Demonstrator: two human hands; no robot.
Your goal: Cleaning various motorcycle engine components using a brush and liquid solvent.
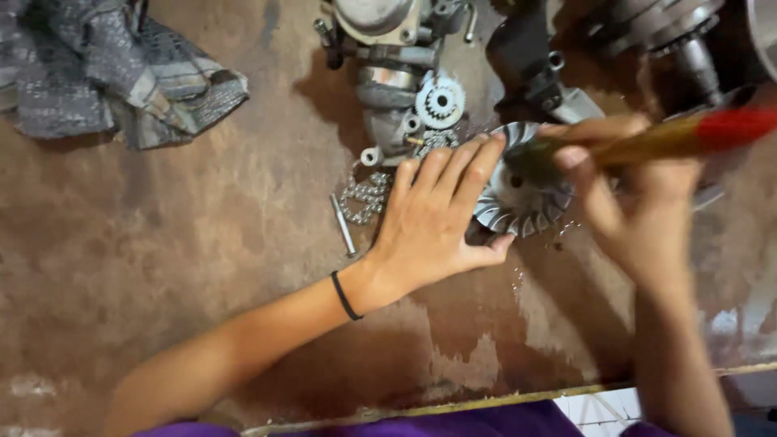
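Left fingers: my left hand (433, 222) lies flat, its fingers (461, 174) stretched out side by side and pressing down on the finned metal disc (522, 194), thumb hooked at the disc's near edge. Pinning it, not gripping it.

Right fingers: my right hand (635, 210) is curled shut around the brush handle (688, 133), wooden with a red end. The hand is blurred, so I cannot tell how each finger sits.

Disc: it lies on the worn brown surface (202, 243), between my two hands and just in front of the engine parts. The brush's working end reaches over its vanes.

Step in hand: I judge that I am scrubbing the vanes while the left hand steadies the disc.

Next move: it calls for steady downward pressure from the left, so the disc does not spin or slide, and for turning it to bring uncleaned vanes under the brush.

Near the left hand: a loose chain (366, 196) and a bolt (343, 225), just beside my wrist.

Farther back: a small toothed gear (441, 101) on a metal housing (388, 73), well apart from a grey checked rag (113, 73).
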